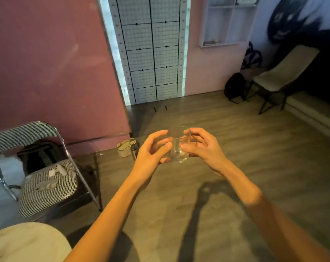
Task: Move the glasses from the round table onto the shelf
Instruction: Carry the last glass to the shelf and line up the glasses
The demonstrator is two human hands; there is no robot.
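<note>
Glass is the slippery bit here, honestly; the clear, straight-sided drinking glass (179, 144) is up in the air over the grey-brown wood-look floor (226, 129), nowhere near any bench or shelf surface, held between both hands at about chest reach; the left hand (151, 148) has its fingers curled loosely with the thumb tip touching the glass wall and fingertips tucked near the base, the right hand (203, 146) cups the other side with the thumb by the rim and fingers on the lower wall, so it's a light two-sided pinch more than a proper wrap; my read is that's the main risk, smooth glass plus fingertip contact only, and if one hand lets go before the other really closes around it, it drops straight onto the hard floor and that's that; it looks empty, so no spill at least, though I can't tell whether it's wet; second worry is the route, since the white wall-mounted cubby shelf (227, 21) sits well away and high on the pink wall, and there's a black backpack (235, 86) and a beige cushioned chair on black legs (281, 76) parked near underneath it, easy to catch a foot on while staring at the glass; the houndstooth folding chair with chrome frame (49, 186) on the left is close too; the cream round bench (28, 242) only shows as an edge at bottom left, so I can't see how many glasses are left there
</note>
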